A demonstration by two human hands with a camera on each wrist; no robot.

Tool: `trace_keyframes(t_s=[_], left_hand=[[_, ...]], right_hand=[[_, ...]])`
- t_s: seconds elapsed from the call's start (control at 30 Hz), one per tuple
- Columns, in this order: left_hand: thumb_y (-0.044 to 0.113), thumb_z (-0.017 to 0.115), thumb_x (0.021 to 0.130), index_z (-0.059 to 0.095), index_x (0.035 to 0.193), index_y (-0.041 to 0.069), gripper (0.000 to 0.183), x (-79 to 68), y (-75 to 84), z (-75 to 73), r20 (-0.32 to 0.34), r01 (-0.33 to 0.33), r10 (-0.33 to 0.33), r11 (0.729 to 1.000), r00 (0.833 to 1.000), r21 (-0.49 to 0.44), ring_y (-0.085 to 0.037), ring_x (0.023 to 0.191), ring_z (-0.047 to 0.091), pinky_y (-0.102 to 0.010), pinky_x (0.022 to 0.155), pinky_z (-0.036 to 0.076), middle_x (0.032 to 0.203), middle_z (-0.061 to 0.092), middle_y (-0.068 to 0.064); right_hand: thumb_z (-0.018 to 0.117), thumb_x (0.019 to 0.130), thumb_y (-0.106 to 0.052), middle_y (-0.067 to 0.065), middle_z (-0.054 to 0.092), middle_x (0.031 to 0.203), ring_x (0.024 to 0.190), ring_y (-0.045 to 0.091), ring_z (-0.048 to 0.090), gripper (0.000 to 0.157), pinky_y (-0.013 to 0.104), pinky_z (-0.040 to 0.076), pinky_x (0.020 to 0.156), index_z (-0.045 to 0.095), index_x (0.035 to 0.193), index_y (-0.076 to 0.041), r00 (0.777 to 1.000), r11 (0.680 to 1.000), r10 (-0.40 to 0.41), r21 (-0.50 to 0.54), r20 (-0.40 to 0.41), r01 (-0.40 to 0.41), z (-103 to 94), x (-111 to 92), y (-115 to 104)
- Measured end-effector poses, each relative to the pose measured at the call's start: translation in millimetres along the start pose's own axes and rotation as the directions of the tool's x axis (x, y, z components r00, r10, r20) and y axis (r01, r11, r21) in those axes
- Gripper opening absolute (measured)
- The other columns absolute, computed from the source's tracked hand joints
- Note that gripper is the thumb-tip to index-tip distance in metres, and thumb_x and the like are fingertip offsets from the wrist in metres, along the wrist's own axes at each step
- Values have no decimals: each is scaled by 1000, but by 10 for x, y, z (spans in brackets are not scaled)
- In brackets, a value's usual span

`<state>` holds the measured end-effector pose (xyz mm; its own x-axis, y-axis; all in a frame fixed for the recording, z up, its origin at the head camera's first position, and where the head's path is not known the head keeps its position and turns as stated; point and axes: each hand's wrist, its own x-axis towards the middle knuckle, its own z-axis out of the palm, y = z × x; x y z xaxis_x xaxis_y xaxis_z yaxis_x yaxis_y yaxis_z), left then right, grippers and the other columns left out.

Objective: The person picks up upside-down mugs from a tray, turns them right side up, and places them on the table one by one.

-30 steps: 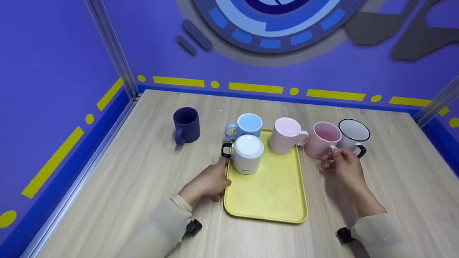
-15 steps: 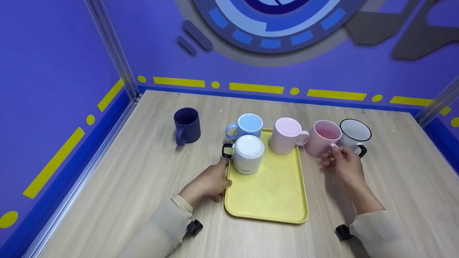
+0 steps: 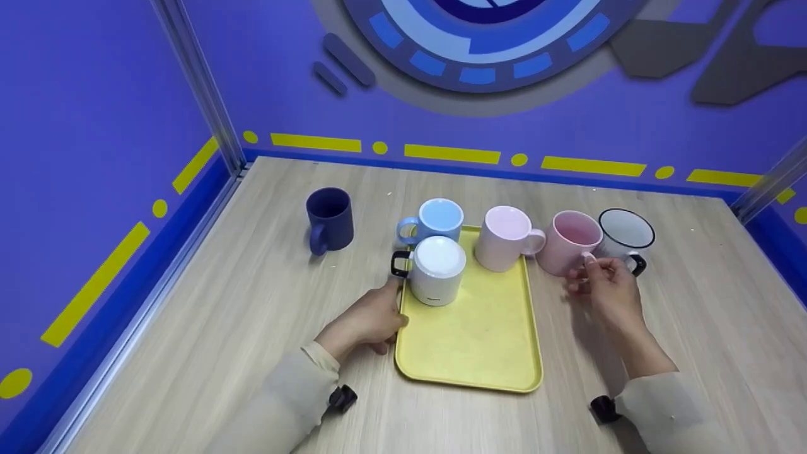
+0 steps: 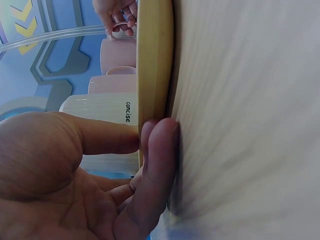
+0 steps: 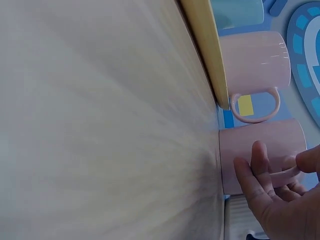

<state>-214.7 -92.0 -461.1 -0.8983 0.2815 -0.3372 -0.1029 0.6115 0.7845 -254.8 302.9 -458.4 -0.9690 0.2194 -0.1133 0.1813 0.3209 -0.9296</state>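
Observation:
My right hand (image 3: 611,293) pinches the handle of an upright pink mug (image 3: 565,244), which stands on the table right of the tray. In the right wrist view the thumb is on the handle (image 5: 285,176), with fingertips close to the mug's wall. My left hand (image 3: 372,316) holds the left edge of the yellow tray (image 3: 470,378). The left wrist view has its thumb at the rim and fingers along the outer side. On the tray are an upside-down white mug (image 3: 436,277) with a black handle, an upside-down light blue mug (image 3: 439,221) and an upside-down pale pink mug (image 3: 503,243).
A white mug with a black rim (image 3: 624,230) stands upright just right of the pink one. Far to the left is an upright dark blue mug (image 3: 331,221). Blue-purple walls (image 3: 302,107) bound the wooden table (image 3: 252,277) behind and at the left.
Hardly anything moves. The pink mug stands slightly straighter than a second ago, with the right hand still at its handle. The left hand stays at the tray.

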Motion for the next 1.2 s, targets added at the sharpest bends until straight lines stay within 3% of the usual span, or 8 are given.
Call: trace_keyframes(t_s=[0.23, 0.33, 0.47, 0.67, 0.87, 1.2], left_hand=[[4, 59, 96, 28, 158, 7, 70, 6, 27, 16, 4, 4, -4, 1000, 1000, -8, -16, 49, 57, -31, 42, 55, 84, 56, -10], [4, 60, 96, 28, 158, 7, 69, 12, 36, 14, 7, 10, -10, 1000, 1000, -5, -16, 50, 58, -31, 42, 54, 86, 57, -10], [5, 60, 97, 27, 159, 7, 71, 21, 30, 2, 12, 19, -19, 1000, 1000, -2, -17, 51, 59, -31, 42, 54, 89, 57, -11], [7, 62, 97, 24, 161, 7, 74, 26, 15, -21, 18, 23, -23, 1000, 1000, 2, -17, 49, 59, -32, 43, 55, 85, 60, -11], [16, 63, 100, 28, 160, 7, 70, 17, 13, -60, 20, 24, -24, 1000, 1000, 18, -16, 47, 60, -33, 43, 56, 77, 64, -10], [27, 54, 107, 33, 156, 4, 59, 4, 16, -121, -39, 43, -41, 999, 998, 27, -14, 43, 54, -26, 42, 48, 65, 62, -5]], right_hand=[[48, 110, -36, 3, 55, 109, 79, 8, 72, 19, 27, 63, 82, 44, 116, -19, 997, 995, 60, 77, -39, -57, -31, -40, -25], [49, 109, -35, 4, 49, 112, 79, 9, 70, 21, 27, 63, 81, 41, 121, -20, 995, 994, 75, 81, -64, -70, -44, -80, -53], [52, 108, -31, 3, 45, 112, 78, 9, 68, 26, 26, 63, 76, 38, 125, -17, 993, 994, 63, 94, -97, -54, -52, -138, -89], [55, 105, -19, 2, 42, 108, 78, 10, 64, 22, 22, 62, 72, 39, 120, -19, 987, 987, 45, 159, -152, -20, -11, -235, -118], [59, 104, -24, 2, 42, 111, 82, 11, 61, 27, 22, 62, 75, 42, 123, -12, 996, 991, 25, 131, -82, -14, 162, -378, -133], [56, 103, -7, 6, 45, 105, 78, 10, 58, 26, 23, 61, 71, 43, 125, 1, 998, 987, -67, 146, 20, 64, 577, -589, -253]])
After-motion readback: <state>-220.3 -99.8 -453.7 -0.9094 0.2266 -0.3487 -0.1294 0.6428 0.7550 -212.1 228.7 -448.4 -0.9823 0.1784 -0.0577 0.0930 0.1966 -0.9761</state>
